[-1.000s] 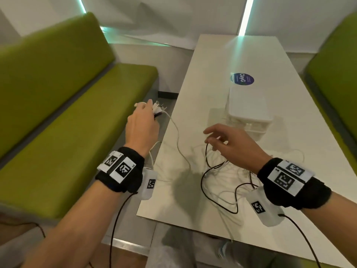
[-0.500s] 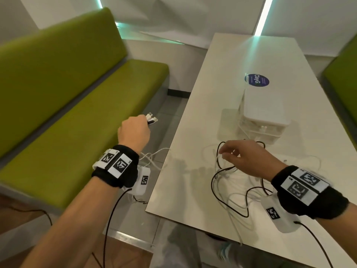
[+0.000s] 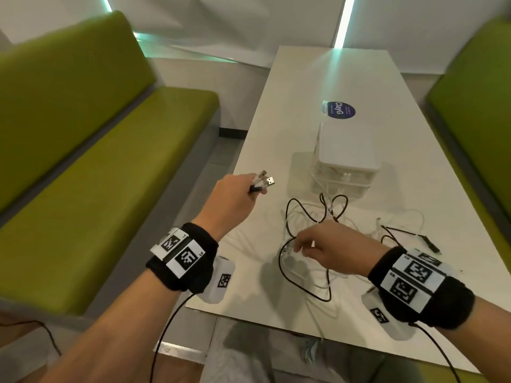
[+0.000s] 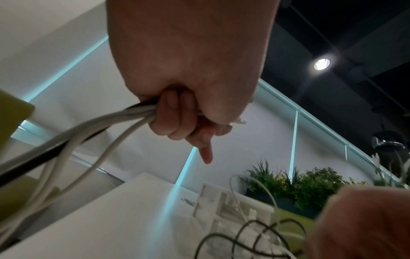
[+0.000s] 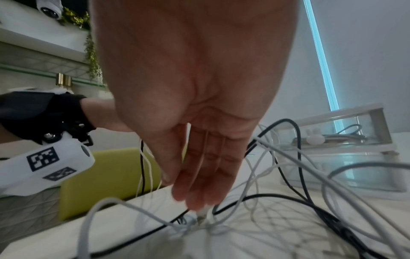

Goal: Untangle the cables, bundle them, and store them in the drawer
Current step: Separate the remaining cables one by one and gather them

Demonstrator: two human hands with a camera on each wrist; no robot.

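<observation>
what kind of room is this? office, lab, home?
Probably a cafe or office lounge booth, not a lab: green padded benches flank a long white table, with potted plants and a dark open ceiling with a spotlight.

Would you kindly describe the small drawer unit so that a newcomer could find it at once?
Start at the long white table between the green benches. Past the tangle of white and black cables stands a small box-shaped white and clear plastic drawer unit, just nearer than the round dark blue sticker. It is the only boxy, upright thing on the tabletop.
</observation>
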